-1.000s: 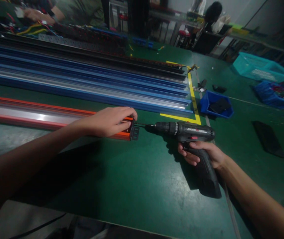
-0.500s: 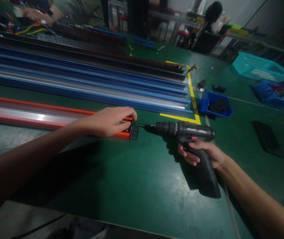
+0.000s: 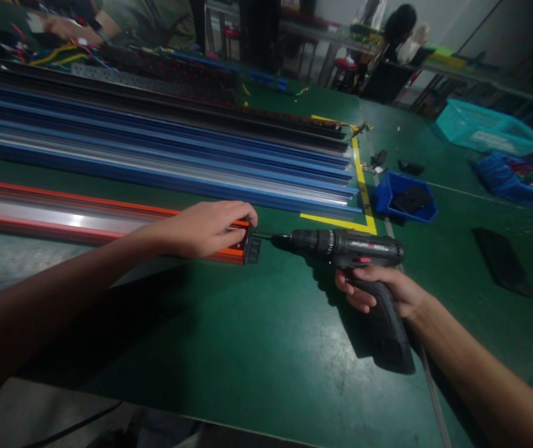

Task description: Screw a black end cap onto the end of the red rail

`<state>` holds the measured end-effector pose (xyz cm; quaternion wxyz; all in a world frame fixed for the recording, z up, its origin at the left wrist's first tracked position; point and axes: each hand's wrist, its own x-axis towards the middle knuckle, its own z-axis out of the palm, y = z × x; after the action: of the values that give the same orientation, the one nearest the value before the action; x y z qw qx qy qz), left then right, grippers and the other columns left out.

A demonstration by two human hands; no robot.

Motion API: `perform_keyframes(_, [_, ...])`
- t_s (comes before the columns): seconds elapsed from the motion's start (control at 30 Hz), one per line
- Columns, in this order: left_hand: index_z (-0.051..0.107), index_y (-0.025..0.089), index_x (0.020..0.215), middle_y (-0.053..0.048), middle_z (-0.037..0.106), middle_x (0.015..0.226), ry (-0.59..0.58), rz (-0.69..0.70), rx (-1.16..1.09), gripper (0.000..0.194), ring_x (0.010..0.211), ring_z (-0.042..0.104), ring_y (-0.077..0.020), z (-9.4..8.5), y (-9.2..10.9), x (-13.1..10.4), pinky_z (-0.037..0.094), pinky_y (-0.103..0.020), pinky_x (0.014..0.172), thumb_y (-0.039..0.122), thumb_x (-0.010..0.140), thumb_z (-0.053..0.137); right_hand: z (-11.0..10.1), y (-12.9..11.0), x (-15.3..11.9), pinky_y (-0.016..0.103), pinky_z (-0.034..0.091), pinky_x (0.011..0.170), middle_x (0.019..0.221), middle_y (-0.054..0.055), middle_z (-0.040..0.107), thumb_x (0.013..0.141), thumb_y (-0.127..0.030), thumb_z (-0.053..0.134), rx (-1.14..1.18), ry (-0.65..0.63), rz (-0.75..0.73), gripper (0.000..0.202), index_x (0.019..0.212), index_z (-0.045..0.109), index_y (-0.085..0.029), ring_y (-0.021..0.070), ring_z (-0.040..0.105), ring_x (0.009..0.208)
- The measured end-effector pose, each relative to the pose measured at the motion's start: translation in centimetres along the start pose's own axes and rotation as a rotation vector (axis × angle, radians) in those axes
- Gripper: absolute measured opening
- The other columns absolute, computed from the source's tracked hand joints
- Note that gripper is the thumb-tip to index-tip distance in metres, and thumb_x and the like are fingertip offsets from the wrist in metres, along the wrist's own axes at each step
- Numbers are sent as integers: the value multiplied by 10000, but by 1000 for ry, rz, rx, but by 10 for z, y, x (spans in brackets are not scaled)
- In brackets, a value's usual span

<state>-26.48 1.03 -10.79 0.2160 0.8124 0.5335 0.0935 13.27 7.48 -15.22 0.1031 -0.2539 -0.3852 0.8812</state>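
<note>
My left hand (image 3: 205,229) is closed round the right end of a long orange and silver metal profile (image 3: 70,218). A black end cap (image 3: 251,246) sits against that end, with my fingertips at its upper edge. My right hand (image 3: 383,287) grips the handle of a black cordless drill (image 3: 364,246), which points left. Its long thin bit (image 3: 271,235) reaches the end cap; the exact contact spot is too small to make out. The part of the profile beneath my left hand is hidden.
Several blue profiles (image 3: 164,165) lie behind the orange one, ending near yellow tape (image 3: 362,186). To the right stand a small blue bin (image 3: 404,196), a teal crate (image 3: 488,127) and a black flat piece (image 3: 502,260). Across the table, a person's hand (image 3: 68,30) is near coloured wires.
Almost nothing differs. The drill's handle and my right hand have shifted very slightly down, while my left hand and the orange profile stay in place.
</note>
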Motion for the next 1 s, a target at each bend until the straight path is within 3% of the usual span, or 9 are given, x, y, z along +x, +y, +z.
perform_keyframes(1.0, [631, 236, 1231, -67, 724, 1214, 14, 10, 5, 289, 1060, 679, -245, 2, -4, -1, 483, -340, 908, 398, 1055, 468, 5, -3, -1, 194, 548, 551, 785, 26, 692, 937, -324, 843, -28, 32, 19, 235, 987, 813, -96, 50, 499, 505])
